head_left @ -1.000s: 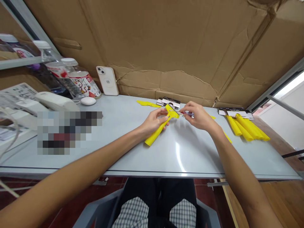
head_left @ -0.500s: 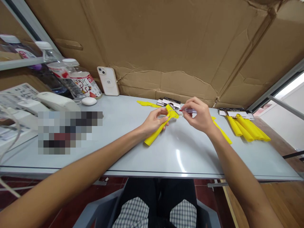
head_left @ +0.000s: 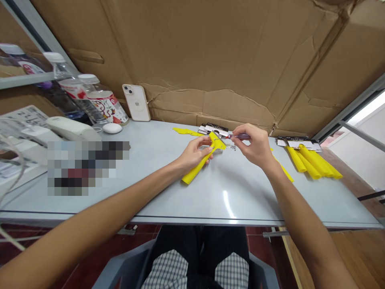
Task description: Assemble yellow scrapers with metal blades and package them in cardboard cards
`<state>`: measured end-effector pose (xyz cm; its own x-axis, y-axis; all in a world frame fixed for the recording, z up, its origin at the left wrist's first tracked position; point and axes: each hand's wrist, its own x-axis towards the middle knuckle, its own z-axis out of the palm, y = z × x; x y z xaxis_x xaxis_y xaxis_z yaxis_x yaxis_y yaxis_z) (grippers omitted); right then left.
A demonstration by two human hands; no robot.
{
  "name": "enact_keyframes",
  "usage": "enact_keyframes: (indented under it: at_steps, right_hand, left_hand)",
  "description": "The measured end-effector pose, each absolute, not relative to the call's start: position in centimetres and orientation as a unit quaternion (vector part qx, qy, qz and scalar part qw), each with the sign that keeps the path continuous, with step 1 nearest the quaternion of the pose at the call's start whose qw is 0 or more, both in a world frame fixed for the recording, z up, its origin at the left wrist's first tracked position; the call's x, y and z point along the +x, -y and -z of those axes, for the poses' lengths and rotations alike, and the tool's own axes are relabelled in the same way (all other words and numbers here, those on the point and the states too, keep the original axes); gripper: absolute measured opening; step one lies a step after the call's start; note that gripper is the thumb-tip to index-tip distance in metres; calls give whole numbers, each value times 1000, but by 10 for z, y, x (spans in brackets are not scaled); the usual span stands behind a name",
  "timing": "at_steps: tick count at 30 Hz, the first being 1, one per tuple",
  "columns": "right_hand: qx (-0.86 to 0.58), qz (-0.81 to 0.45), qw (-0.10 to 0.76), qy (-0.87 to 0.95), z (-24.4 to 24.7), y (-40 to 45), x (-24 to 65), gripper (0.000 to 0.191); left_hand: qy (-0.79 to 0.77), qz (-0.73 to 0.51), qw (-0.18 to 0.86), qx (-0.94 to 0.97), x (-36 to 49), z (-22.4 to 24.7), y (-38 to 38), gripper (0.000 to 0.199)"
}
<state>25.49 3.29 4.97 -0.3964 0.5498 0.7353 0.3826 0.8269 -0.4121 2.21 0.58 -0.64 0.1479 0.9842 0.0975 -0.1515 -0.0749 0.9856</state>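
My left hand [head_left: 195, 154] is wrapped around a yellow scraper [head_left: 194, 171], its T-shaped head raised and its handle slanting down toward me. Small screw heads show on the scraper's face. In my right hand [head_left: 254, 144], pinched between thumb and fingers, is a screwdriver [head_left: 243, 137] with a clear handle and a red part near the front. It points left at the scraper head; whether its tip touches is too small to tell. On the table between the hands lies a small pile of screws [head_left: 233, 147]. A flat yellow part [head_left: 186, 131] lies behind my left hand.
Carded packages [head_left: 213, 129] lie behind the scraper. Several yellow-handled scrapers [head_left: 314, 162] in packaging sit at the right, with another yellow piece [head_left: 284, 170] beside my right forearm. A phone [head_left: 136, 103] leans on the cardboard [head_left: 210, 60]; bottles [head_left: 105, 102] stand left.
My right hand has shifted slightly to the right, drawing the screwdriver back from the scraper head. The pile of screws shows more clearly. My left hand holds the scraper almost unmoved.
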Motion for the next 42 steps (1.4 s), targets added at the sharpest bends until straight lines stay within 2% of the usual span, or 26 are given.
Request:
enact_keyframes:
  at_steps: [4,7,9,18,26,32,36,42]
  right_hand:
    - [-307,-58,440,842,-48,-35,255,11]
    - [-296,-51,425,854,-46,-35,256,4]
    - [-293,-61,416,859,-46,-34,257,8]
    - [-296,-39,416,859,-47,-36,257,10]
    - [-336,-63,382,859,-45,-37,261,7]
    - [-395,-39,374,838,-47,-34,260,23]
    - [-394,-58,346,850,-51,-29,259,15]
    - [-388,-40,360,847,-50,-33,260,13]
  left_hand:
    - [-405,-510,552,521,22,7,-6,29]
    - [-401,-514,551,522,23,9,-7,29]
    - [-399,-517,550,520,23,11,-7,30]
    - [-409,-511,548,520,22,10,-7,27]
    - [-420,-514,548,509,22,10,-7,29]
    - [-418,-515,550,508,22,9,-5,31]
    - [-419,-512,548,512,22,10,-6,33]
    - [-417,-517,547,509,21,11,-8,33]
